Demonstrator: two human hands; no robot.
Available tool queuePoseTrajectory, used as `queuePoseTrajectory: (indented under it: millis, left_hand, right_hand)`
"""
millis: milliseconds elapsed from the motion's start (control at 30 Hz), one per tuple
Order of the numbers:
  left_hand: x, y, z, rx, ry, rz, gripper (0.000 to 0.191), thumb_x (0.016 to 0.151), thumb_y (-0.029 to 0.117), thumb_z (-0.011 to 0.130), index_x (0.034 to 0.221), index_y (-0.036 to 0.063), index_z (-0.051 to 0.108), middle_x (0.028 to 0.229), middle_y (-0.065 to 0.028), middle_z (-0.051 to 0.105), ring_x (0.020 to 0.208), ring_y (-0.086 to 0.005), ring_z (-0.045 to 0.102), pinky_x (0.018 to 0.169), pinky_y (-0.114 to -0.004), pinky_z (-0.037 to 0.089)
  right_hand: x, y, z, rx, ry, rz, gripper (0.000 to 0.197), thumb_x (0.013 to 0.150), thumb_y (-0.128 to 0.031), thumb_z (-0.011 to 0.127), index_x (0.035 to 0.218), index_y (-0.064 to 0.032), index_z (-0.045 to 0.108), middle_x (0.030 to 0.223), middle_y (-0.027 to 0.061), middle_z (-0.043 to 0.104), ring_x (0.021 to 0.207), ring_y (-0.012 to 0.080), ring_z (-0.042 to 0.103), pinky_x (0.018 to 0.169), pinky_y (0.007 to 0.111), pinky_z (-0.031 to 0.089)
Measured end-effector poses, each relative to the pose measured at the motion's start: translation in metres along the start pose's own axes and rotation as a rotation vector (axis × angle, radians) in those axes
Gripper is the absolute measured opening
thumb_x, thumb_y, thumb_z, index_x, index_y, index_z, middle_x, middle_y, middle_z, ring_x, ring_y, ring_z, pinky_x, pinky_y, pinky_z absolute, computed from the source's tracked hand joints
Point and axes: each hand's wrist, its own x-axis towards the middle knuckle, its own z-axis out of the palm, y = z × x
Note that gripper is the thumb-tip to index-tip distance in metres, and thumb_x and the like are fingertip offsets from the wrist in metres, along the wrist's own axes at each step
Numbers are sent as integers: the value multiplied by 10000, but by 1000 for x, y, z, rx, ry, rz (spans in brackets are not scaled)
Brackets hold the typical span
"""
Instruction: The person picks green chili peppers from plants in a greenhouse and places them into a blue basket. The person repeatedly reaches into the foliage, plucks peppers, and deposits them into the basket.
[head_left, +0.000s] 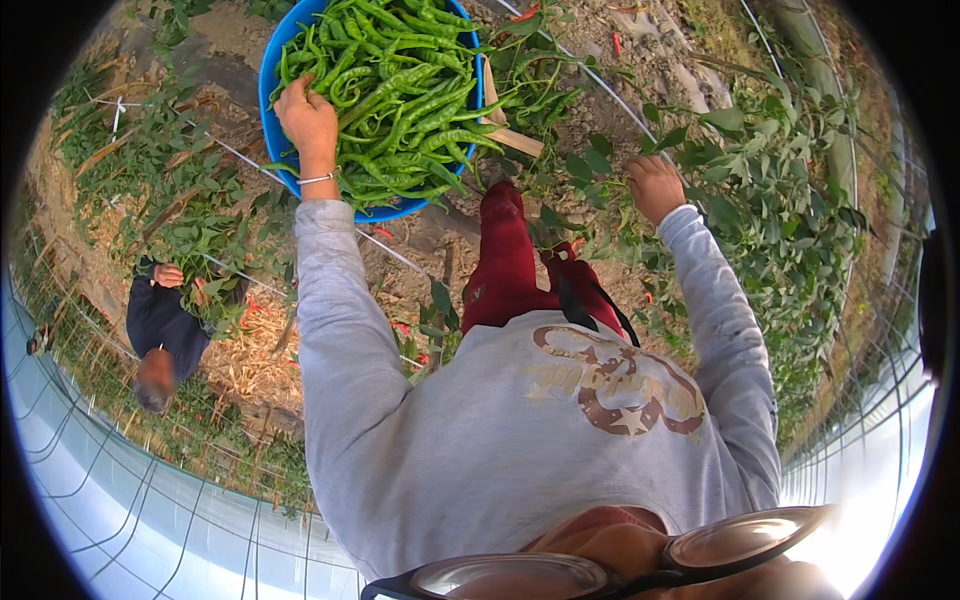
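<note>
A blue plastic tub (268, 112) is heaped with long green peppers (405, 97). My left hand (307, 124), with a bracelet at the wrist, reaches over the tub's left side. Its fingers are bent and touch the peppers; whether they grip one is not clear. My right hand (654, 187) is off to the right, low among the leaves of a pepper plant (596, 161) and close to a white string (622, 101). Those fingers are curled and partly hidden, so anything in them cannot be made out.
A person in dark clothing (169, 315) works among plants at the left, hands in the foliage. A wooden stake (514, 139) lies beside the tub. Strings run along the rows. Red peppers (616, 43) lie on the soil. Dense leafy plants (780, 172) fill the right.
</note>
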Motion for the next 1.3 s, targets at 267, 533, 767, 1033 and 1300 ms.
queuePoseTrajectory:
  millis: [267,533,767,1033,1300]
  left_hand:
    - [-44,22,22,271,-301,72,234,743,288,736,949,179,717,1023,-1,586,992,-242,489,833,-411,390]
    - [-49,63,-8,170,-148,232,291,717,156,759,932,69,584,1126,-93,577,1056,-303,486,878,-464,338]
    - [-148,100,-129,27,-161,16,297,823,135,658,1090,42,568,970,-155,648,877,-343,591,781,-411,432]
    - [-464,-9,-352,1051,-337,-1098,420,881,313,583,1210,67,496,1081,-172,627,1047,-365,549,815,-524,422]
    - [-483,-15,-295,702,-282,-1184,385,852,341,594,1212,203,588,1201,-76,608,1105,-372,468,906,-536,350]
  right_hand:
    - [21,2,56,151,-115,4,259,816,-148,600,1065,-81,616,1108,75,606,1048,285,542,894,422,442]
    - [-10,-12,33,214,68,-112,223,778,-102,611,998,-66,614,1057,73,604,1002,281,547,852,389,458]
    - [-5,7,56,-39,58,-20,387,867,-239,572,1230,-110,534,1256,71,544,1173,263,481,985,413,373]
    - [-53,35,101,-276,-898,-77,542,940,-478,359,1364,-148,429,1287,125,543,1263,307,427,1018,487,339]
    - [-127,106,118,-409,-700,5,489,888,-172,449,1367,-88,401,911,151,690,804,322,673,698,455,515]
